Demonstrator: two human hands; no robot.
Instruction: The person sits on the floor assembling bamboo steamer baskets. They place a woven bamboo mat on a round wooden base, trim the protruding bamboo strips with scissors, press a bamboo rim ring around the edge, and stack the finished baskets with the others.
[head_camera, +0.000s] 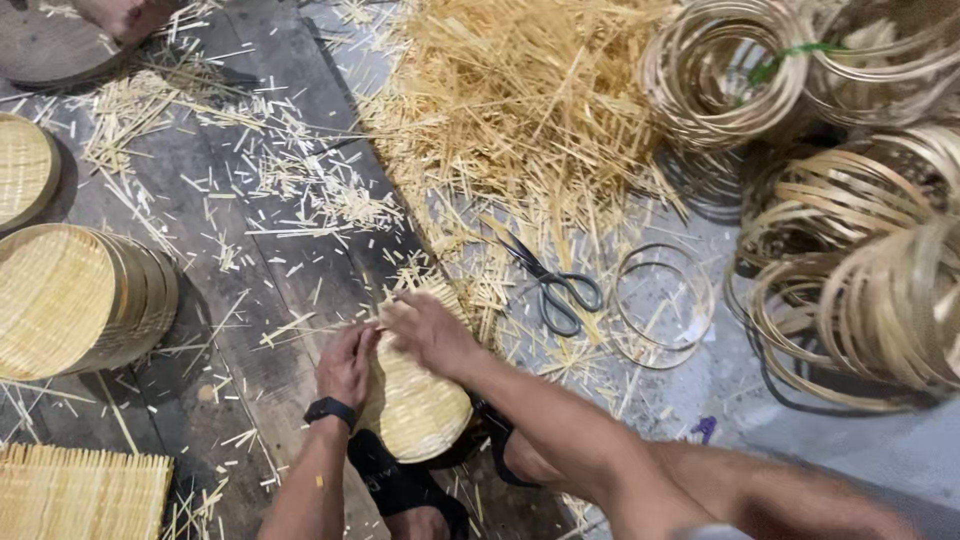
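Observation:
A round woven bamboo tray (415, 405) rests against my knee at the lower middle. My left hand (346, 364), with a black watch on its wrist, grips the tray's left rim. My right hand (428, 330) lies over the tray's top edge, fingers curled on the weave. Grey-handled scissors (552, 285) lie on the floor just right of my right hand. Two thin bamboo rings (662, 305) lie beside the scissors.
A big heap of bamboo trimmings (520, 100) fills the top middle. Coils of bamboo hoops (860, 270) pile up at the right. A stack of finished round trays (75, 300) stands at the left, and a flat woven mat (80, 495) lies at bottom left. Scraps litter the wooden floor.

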